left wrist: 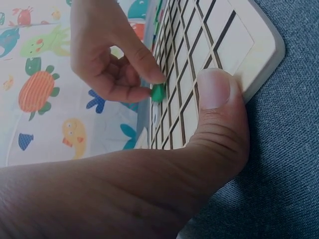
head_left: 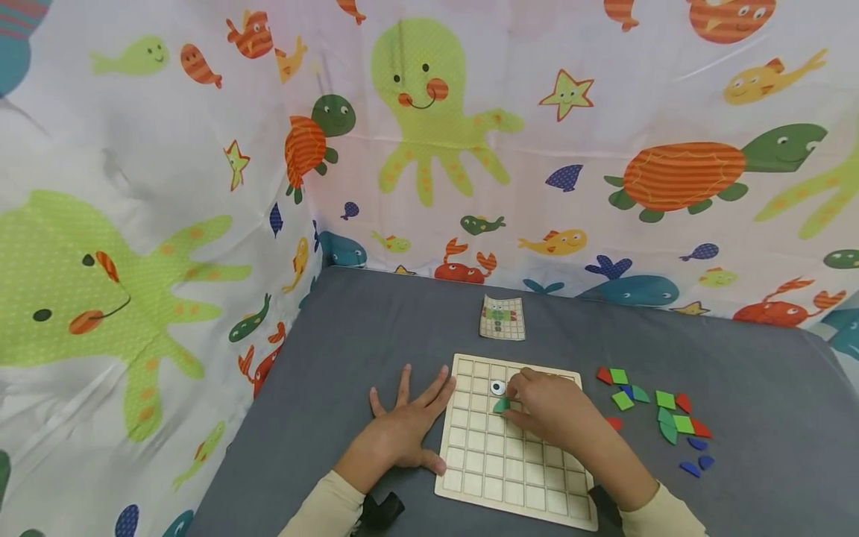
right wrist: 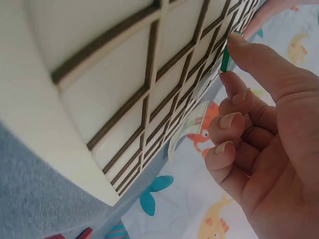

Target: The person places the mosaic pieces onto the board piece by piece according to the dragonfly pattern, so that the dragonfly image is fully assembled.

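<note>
A pale wooden grid board lies flat on the grey table. My right hand is over its upper part, pinching a green quarter-round tile between thumb and index finger; the right wrist view shows the same green tile close to the grid. Beside it, a round white eye tile with a black centre sits on the board. With fingers spread, my left hand is at the board's left edge. In the left wrist view, its thumb rests on the board's rim.
Right of the board are scattered green square tiles, green curved tiles, red tiles and blue half-round tiles. A small pattern card lies behind the board. A sea-animal curtain hangs behind and at the left.
</note>
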Demonstrator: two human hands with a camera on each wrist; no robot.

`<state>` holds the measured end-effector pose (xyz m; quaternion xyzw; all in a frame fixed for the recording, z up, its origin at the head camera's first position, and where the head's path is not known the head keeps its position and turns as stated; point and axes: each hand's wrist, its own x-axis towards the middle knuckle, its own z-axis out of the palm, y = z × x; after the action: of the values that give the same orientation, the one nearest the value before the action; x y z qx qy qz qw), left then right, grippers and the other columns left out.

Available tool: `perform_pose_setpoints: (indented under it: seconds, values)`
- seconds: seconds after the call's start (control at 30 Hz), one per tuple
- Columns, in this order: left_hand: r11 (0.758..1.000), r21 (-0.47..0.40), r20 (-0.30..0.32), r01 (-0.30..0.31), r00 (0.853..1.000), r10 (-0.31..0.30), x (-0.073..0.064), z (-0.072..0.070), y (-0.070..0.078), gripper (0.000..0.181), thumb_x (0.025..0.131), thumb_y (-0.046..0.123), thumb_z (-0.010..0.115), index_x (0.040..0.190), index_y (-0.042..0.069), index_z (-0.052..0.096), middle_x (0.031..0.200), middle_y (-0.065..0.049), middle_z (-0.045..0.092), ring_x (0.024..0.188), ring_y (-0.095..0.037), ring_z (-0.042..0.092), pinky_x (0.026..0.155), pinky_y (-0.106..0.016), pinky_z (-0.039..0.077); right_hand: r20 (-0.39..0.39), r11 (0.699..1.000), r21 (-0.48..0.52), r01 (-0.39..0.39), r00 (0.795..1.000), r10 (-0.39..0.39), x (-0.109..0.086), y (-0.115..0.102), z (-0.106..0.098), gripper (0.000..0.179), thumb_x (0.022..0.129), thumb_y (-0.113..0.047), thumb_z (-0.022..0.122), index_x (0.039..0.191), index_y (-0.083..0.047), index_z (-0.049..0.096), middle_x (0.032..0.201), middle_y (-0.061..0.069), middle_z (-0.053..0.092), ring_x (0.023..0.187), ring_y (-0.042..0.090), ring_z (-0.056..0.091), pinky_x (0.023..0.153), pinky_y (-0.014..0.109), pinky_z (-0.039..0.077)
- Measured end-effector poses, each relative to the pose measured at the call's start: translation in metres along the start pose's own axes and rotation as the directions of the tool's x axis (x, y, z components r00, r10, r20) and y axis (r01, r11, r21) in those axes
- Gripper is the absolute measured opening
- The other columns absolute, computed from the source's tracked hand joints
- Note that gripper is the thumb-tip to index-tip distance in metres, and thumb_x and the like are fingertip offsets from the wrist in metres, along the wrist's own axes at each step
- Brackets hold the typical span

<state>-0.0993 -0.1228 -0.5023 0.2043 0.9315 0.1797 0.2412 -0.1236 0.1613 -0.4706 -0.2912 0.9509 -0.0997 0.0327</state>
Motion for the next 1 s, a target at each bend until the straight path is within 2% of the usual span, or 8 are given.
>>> perform_pose_setpoints:
  seconds: [0.2, 0.23, 0.43, 0.47, 0.77, 1.0]
  values:
    - [1.0, 0.017, -0.006, 0.009, 1.0, -0.009, -0.006, -0.008, 0.009, 0.135, 0.072, 0.058, 0.089, 0.17, 0.044, -0.003, 0.176, 0.019, -0.013, 0.158, -0.046, -0.023, 0.102, -0.095, -0.004, 0.056, 0.998, 0.016, -0.059, 0.997, 0.058, 0.002, -0.005, -0.001, 0.028, 0.087, -0.036, 0.089, 0.102, -0.017, 0.075, 0.093, -0.008, 0.07, 0.076, 0.009, 0.067, 0.069, 0.03, 0.058]
    - [1.0, 0.013, -0.011, 0.002, 1.0, -0.002, -0.005, -0.005, 0.007, 0.136, 0.072, 0.059, 0.089, 0.17, 0.044, -0.004, 0.176, 0.019, -0.013, 0.158, -0.046, -0.024, 0.101, -0.095, -0.003, 0.058, 0.998, 0.012, -0.062, 0.996, 0.061, 0.002, -0.006, -0.002, 0.028, 0.087, -0.036, 0.089, 0.102, -0.017, 0.075, 0.093, -0.008, 0.071, 0.076, 0.009, 0.067, 0.069, 0.031, 0.058]
    - [1.0, -0.002, 0.015, 0.013, 1.0, -0.013, -0.008, -0.012, 0.013, 0.131, 0.074, 0.055, 0.088, 0.172, 0.038, 0.002, 0.178, 0.014, -0.009, 0.159, -0.047, -0.022, 0.106, -0.093, -0.003, 0.031, 0.998, -0.012, -0.055, 0.998, 0.056, 0.002, -0.005, -0.001, 0.028, 0.086, -0.036, 0.09, 0.1, -0.017, 0.075, 0.092, -0.008, 0.07, 0.074, 0.01, 0.066, 0.067, 0.029, 0.057]
    - [1.0, 0.002, 0.025, 0.023, 0.999, -0.023, -0.01, -0.016, 0.017, 0.13, 0.075, 0.054, 0.089, 0.172, 0.037, 0.004, 0.178, 0.013, -0.007, 0.159, -0.046, -0.02, 0.107, -0.092, -0.003, 0.026, 0.999, -0.012, -0.05, 0.998, 0.05, 0.002, -0.005, -0.001, 0.028, 0.085, -0.036, 0.09, 0.1, -0.017, 0.076, 0.091, -0.008, 0.07, 0.074, 0.011, 0.066, 0.067, 0.029, 0.057]
    - [1.0, -0.009, 0.008, 0.001, 1.0, -0.001, -0.007, -0.007, 0.007, 0.133, 0.074, 0.055, 0.09, 0.17, 0.043, -0.001, 0.177, 0.018, -0.011, 0.158, -0.047, -0.023, 0.102, -0.095, -0.004, 0.018, 1.0, -0.01, -0.017, 1.0, 0.017, 0.004, -0.006, 0.003, 0.027, 0.086, -0.036, 0.089, 0.1, -0.016, 0.077, 0.092, -0.007, 0.07, 0.076, 0.012, 0.068, 0.068, 0.03, 0.058]
    - [1.0, 0.015, -0.005, 0.012, 1.0, -0.012, -0.011, -0.014, 0.015, 0.131, 0.073, 0.056, 0.089, 0.172, 0.035, 0.007, 0.179, 0.011, -0.004, 0.159, -0.048, -0.018, 0.105, -0.093, -0.001, 0.001, 0.999, -0.036, -0.036, 0.999, 0.036, 0.006, -0.006, 0.003, 0.027, 0.084, -0.038, 0.09, 0.097, -0.017, 0.078, 0.089, -0.009, 0.068, 0.074, 0.01, 0.066, 0.064, 0.028, 0.056]
